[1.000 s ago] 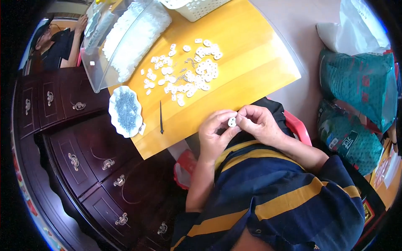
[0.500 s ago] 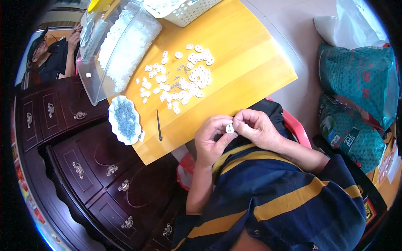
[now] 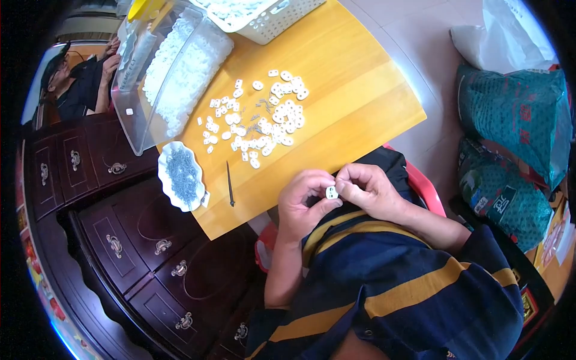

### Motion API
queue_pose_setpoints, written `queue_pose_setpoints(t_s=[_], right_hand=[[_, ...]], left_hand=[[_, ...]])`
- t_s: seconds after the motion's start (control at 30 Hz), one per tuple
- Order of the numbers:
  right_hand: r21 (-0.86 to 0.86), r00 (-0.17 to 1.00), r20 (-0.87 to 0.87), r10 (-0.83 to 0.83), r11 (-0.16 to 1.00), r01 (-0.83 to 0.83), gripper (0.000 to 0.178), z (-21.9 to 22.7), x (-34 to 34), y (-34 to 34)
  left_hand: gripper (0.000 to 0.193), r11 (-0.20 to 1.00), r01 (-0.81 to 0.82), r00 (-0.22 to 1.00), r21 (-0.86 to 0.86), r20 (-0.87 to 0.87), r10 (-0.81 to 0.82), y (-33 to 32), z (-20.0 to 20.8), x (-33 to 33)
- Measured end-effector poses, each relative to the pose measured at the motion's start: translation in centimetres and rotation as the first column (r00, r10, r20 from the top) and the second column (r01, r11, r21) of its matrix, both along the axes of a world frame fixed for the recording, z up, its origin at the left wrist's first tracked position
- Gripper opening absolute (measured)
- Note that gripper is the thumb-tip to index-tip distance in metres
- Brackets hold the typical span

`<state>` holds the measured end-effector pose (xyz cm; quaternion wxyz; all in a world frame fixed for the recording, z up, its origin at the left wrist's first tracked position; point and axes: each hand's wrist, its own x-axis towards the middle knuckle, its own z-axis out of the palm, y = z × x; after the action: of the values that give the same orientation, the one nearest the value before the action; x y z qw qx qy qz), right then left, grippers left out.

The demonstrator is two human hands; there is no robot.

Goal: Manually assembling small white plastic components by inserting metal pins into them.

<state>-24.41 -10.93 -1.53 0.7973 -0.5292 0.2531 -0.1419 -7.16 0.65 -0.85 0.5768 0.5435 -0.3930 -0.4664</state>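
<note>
Just off the near edge of the wooden table [image 3: 360, 114], a small white plastic piece [image 3: 331, 192] is pinched between the fingertips of the left hand [image 3: 305, 204] and the right hand [image 3: 372, 191], both pressed onto it from either side above the lap. For the fitting to go well, the piece is best held steady by one hand while the other works, kept square and close to the body. More white pieces [image 3: 264, 120], a dish of small metal parts [image 3: 180, 175] and a thin dark tool [image 3: 230, 184] lie within reach.

Bare wooden table [image 3: 354, 114] lies open before the hands, while scattered white pieces [image 3: 258, 117] (a loose cluster), a dark tool [image 3: 230, 183] and a white dish [image 3: 181, 175] crowd the left.
</note>
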Motion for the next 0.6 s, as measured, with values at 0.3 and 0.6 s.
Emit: queue_pose_setpoints(t_s=[0.3,0.6], right_hand=[[0.077,0.998,0.052,0.021,0.997,-0.025,0.015,0.2,0.0,-0.4],[-0.407,0.987,0.005,-0.161,0.901,0.149,0.01,1.5,0.1,-2.4]], left_hand=[[0.034,1.0,0.018,0.979,0.01,0.202,-0.019,-0.7,1.0,0.3],[0.024,0.944,-0.324,0.776,0.056,0.587,0.232,-1.0,2.5,4.1]])
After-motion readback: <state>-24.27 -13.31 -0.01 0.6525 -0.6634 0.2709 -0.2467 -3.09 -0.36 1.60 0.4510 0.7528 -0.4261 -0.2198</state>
